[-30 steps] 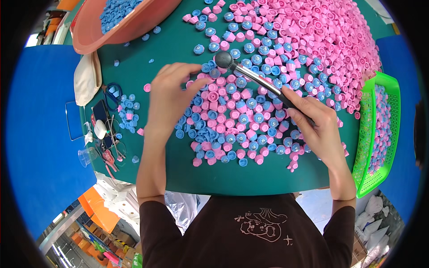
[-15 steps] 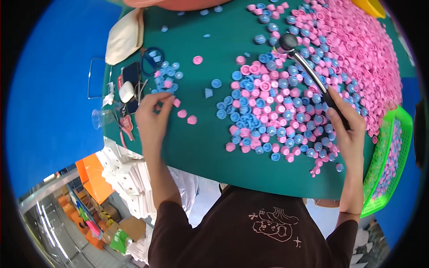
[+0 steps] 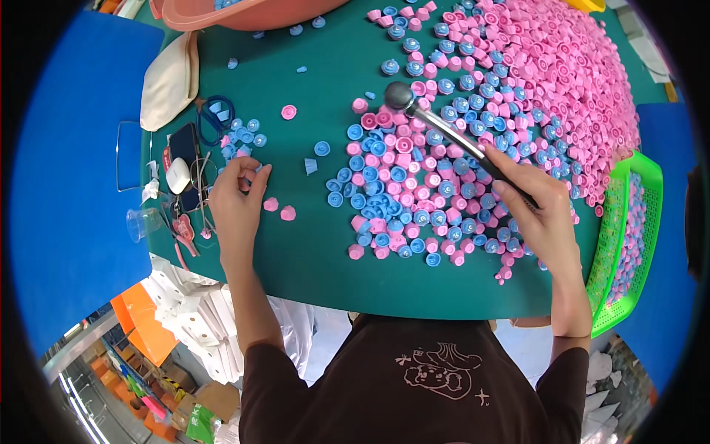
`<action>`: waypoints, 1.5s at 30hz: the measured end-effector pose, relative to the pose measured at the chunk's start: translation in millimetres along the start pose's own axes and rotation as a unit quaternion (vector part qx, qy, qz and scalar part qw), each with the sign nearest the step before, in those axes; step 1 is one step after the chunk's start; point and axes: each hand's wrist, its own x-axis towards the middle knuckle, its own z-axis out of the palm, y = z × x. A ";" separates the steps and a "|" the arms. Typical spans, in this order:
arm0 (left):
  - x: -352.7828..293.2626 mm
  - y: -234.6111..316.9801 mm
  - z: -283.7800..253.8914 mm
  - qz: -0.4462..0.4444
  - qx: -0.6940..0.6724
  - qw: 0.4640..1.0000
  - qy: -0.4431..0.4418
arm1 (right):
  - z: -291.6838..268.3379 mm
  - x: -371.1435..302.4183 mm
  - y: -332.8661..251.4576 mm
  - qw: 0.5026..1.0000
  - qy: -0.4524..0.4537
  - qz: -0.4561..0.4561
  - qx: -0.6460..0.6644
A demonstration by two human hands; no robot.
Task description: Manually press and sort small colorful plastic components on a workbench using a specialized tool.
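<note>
Our right grip point(image 3: 543, 203) holds a black-headed mallet point(image 3: 451, 135) over small cupcake-shaped pieces point(image 3: 403, 144) on the green surface point(image 3: 318, 277); our left grip point(image 3: 237, 196), near blue cups point(image 3: 259, 139), looks narrow, its content we cannot tell.

Green tabletop point(image 3: 310, 285): pink cup-shaped pieces point(image 3: 569, 89) heaped far right; blue pieces point(image 3: 378, 204) scattered nearer; smartphone point(image 3: 183, 139) left; basin point(image 3: 259, 16) far left.

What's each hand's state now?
Left hand: curled near small blue pieces; can't tell if it holds anything.
Right hand: closed, holding hammer.
</note>
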 end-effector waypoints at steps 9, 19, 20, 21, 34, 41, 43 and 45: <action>2.9 -3.4 -1.4 -0.013 0.003 0.999 -0.043 | 16.2 20.8 -4.7 0.993 -0.047 -0.030 -0.108; 17.9 42.2 9.2 0.066 -0.029 0.997 -0.005 | -0.6 9.6 10.5 0.999 -0.018 0.006 -0.039; 21.8 54.6 18.0 0.117 -0.043 0.992 -0.014 | 2.6 8.8 12.4 1.000 -0.017 0.003 -0.020; 25.0 65.5 27.0 0.167 -0.056 0.984 -0.023 | 4.4 8.1 13.3 1.000 -0.017 0.000 0.000; 41.7 86.5 71.2 0.298 -0.052 0.950 -0.082 | -1.0 -1.7 13.3 0.999 -0.041 0.034 0.003; 42.2 85.0 65.8 0.289 -0.075 0.949 -0.098 | 7.3 3.9 8.7 0.999 -0.040 -0.009 0.004; 42.8 84.5 58.2 0.284 -0.071 0.950 -0.104 | 7.9 5.0 2.1 0.999 -0.045 -0.013 0.001; 44.5 79.2 42.0 0.235 -0.061 0.965 -0.100 | 8.5 6.7 -9.5 0.999 -0.038 -0.015 0.002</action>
